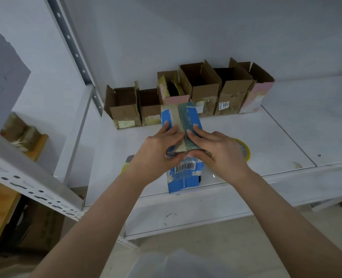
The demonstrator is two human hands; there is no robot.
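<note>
Two hands, left hand (162,146) & right hand (213,148), grip the blue box (183,178) at mid frame near the shelf (266,137) edge, so a hard push could tip it off.

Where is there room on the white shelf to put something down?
Bare shelf lies right of the yellow tape roll. A smaller patch sits between the post and the left hand holding the blue box. The back row of cardboard boxes is crowded.
</note>
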